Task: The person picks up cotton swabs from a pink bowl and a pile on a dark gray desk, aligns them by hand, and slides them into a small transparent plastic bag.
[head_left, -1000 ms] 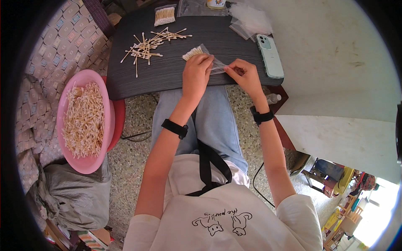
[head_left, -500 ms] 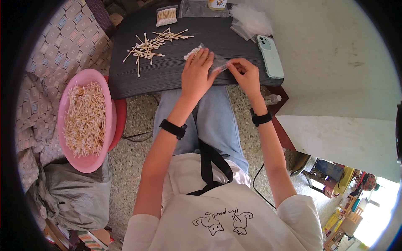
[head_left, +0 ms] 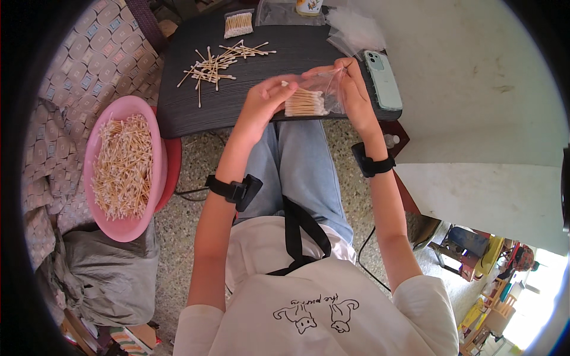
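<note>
A clear plastic bag of cotton swabs (head_left: 306, 103) is held up over the near edge of the dark table. My left hand (head_left: 265, 104) grips its filled end, thumb across the top. At the bag's other, empty end, my right hand (head_left: 351, 92) is closed on the clear film. The swabs inside lie side by side, white tips toward both ends. Farther back on the table is a loose pile of cotton swabs (head_left: 217, 64), and behind it lies another filled bag of swabs (head_left: 238, 24).
A pink basin (head_left: 159, 172) heaped with swabs stands left of the table (head_left: 178, 115). A pale green phone (head_left: 383, 80) lies at the right edge, near a stack of clear bags (head_left: 356, 29). At the back is a container (head_left: 309, 6). A wall (head_left: 463, 77) borders the right side.
Both hands have lifted the bag from the tabletop and turned it, so the row of swabs now shows. My left hand has shifted from lying over the bag to gripping its side.
</note>
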Demonstrator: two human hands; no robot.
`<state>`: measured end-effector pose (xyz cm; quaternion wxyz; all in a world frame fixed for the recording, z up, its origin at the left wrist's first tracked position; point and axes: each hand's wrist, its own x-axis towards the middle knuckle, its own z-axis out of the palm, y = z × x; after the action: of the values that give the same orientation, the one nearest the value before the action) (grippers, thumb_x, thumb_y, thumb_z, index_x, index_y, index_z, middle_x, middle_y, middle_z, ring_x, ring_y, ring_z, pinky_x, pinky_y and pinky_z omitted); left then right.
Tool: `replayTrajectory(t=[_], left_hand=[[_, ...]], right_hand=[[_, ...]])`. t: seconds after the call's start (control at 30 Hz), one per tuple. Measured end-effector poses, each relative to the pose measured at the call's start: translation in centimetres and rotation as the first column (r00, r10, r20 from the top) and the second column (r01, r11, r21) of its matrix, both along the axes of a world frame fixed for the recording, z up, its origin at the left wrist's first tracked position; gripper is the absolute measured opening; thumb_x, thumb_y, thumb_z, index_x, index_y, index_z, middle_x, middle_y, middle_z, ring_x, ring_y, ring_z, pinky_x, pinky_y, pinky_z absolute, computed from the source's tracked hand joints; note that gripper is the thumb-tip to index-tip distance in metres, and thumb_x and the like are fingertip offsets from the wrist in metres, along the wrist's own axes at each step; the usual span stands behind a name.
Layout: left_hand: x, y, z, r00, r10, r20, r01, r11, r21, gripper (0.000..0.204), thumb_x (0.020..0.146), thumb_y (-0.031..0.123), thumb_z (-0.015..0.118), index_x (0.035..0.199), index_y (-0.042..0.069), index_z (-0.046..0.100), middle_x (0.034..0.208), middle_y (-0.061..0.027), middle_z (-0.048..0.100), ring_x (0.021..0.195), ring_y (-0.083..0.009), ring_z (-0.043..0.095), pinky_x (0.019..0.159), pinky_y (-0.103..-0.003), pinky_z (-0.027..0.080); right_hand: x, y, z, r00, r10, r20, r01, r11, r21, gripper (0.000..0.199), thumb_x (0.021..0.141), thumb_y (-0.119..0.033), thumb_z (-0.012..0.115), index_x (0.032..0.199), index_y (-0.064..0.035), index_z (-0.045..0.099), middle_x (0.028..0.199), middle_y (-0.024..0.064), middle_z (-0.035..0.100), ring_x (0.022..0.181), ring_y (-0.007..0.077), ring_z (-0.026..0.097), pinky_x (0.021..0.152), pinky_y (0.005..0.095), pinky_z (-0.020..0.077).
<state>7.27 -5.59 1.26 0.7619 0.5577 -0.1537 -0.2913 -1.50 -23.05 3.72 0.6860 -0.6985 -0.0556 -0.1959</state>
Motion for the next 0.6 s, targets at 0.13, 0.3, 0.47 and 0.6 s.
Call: replayTrajectory(t=[0.13,0.3,0.47,0.6], left_hand=[[-0.3,0.7,-0.2,0.994,-0.095,-0.053,0.095,0.995,0.002,0.031,0.086,0.026,0.072,0.103,0.000,0.067,0.094,-0.0061,0.069,0.083,-0.0108,0.065,0.077,-0.026,0.052],[-1.2,1.2,0.0,0.999,0.041,-0.002,-0.041,0.999,0.026,0.023,0.086,0.019,0.072,0.097,-0.001,0.068,0.089,-0.0061,0.070,0.080,-0.0098,0.065,0.070,-0.023,0.051],[-1.8,1.0,0.0,0.989,0.082,0.125,-0.083,0.996,0.009,0.021,0.087,0.019,0.071,0.098,0.000,0.067,0.090,-0.0057,0.069,0.081,-0.0097,0.064,0.074,-0.023,0.050],[-2.0,1.4,0.0,0.975,-0.007,0.221,0.005,1.000,0.008,0.020,0.087,0.016,0.069,0.097,-0.001,0.068,0.090,-0.0057,0.069,0.083,-0.0102,0.064,0.077,-0.024,0.050]], right_hand=[[-0.6,0.4,0.4,0.989,0.095,-0.111,-0.064,0.965,0.256,0.021,0.103,-0.028,0.032,0.107,-0.0078,0.038,0.115,0.0229,0.060,0.102,0.0301,0.062,0.091,0.0399,0.0467],[-1.8,1.2,0.3,0.926,0.061,-0.372,0.075,0.937,0.340,0.039,0.100,-0.033,0.047,0.123,-0.0028,0.040,0.106,0.0194,0.064,0.097,0.0219,0.064,0.078,0.0345,0.0526],[-2.3,2.2,0.4,0.914,-0.038,-0.404,0.111,0.981,0.160,0.043,0.089,-0.019,0.068,0.121,0.0024,0.052,0.091,0.0097,0.068,0.081,0.0132,0.066,0.066,0.0292,0.0566],[-2.5,2.1,-0.2,0.929,-0.062,-0.365,0.096,0.993,0.075,0.033,0.086,-0.018,0.072,0.111,0.0010,0.061,0.092,0.0052,0.068,0.082,0.0092,0.063,0.072,0.0232,0.0498]])
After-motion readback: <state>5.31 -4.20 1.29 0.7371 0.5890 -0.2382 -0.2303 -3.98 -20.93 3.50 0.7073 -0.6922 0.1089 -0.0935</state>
